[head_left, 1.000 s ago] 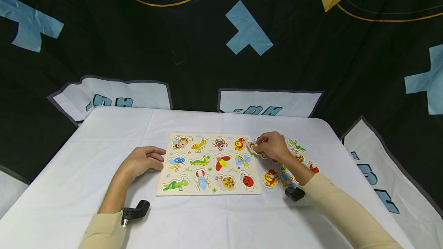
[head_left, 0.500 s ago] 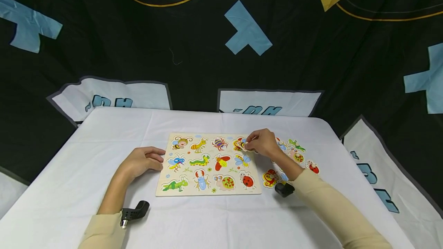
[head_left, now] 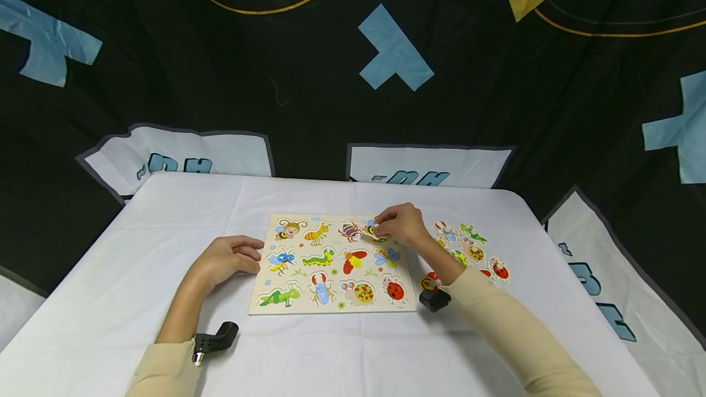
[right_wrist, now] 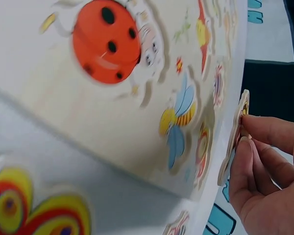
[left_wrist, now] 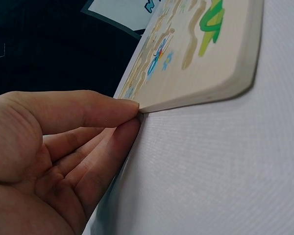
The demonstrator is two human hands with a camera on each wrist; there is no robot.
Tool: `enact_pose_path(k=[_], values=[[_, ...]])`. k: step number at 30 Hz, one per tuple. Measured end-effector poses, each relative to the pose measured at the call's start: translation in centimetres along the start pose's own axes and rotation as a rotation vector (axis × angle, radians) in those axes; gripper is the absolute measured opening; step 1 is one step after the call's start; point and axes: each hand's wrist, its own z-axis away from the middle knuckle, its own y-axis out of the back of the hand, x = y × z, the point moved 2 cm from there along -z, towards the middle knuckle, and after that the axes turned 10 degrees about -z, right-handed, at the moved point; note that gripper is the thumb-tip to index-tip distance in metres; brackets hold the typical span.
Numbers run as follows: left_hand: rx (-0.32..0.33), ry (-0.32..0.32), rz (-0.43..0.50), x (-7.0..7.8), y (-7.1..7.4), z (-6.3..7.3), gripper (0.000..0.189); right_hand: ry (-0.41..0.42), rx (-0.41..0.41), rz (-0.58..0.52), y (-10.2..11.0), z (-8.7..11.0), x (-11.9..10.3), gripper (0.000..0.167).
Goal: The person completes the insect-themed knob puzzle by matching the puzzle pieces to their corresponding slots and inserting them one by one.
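Observation:
A wooden insect puzzle board [head_left: 309, 309] lies flat on the table. My left hand [head_left: 227, 255] is at its left side, with straight fingers touching the board's edge [left_wrist: 196, 101]. Over the board's top right part, my right hand [head_left: 401, 225] pinches a bee puzzle piece [head_left: 369, 229] between thumb and fingers. The piece looks raised and tilted in the right wrist view, its wooden edge [right_wrist: 233, 142] toward the camera. Under it, the board's top right picture is mostly hidden. The printed ladybug [right_wrist: 105, 41] and dragonfly-like insect [right_wrist: 176, 120] show nearby.
Several loose insect pieces lie right of the board, among them a ladybug piece [head_left: 499, 269], a green grasshopper piece [head_left: 472, 233] and a red-yellow butterfly piece [right_wrist: 39, 210]. My right forearm covers part of this pile. A dark curtain [head_left: 309, 109] hangs behind the white table [head_left: 309, 354].
My right hand has moved left from the loose pieces, carrying the bee piece across the board's top right picture toward the spider. The left hand has stayed at the board's left edge.

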Motion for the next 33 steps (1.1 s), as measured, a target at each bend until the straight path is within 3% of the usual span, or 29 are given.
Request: enact_pose_path(k=[7, 14, 33], values=[[0.004, 0.006, 0.010, 0.0, -0.1, 0.0, 0.059, -0.015, 0.008, -0.007, -1.7, -0.6, -0.8, 0.012], [0.000, 0.012, 0.009, -0.1, -0.1, 0.0, 0.058, -0.053, -0.022, -0.091, -3.4, -0.9, -1.5, 0.010], [-0.003, 0.016, 0.011, -0.1, 0.0, 0.1, 0.058, -0.031, -0.076, -0.118, -8.4, -1.6, -4.2, 0.008]])
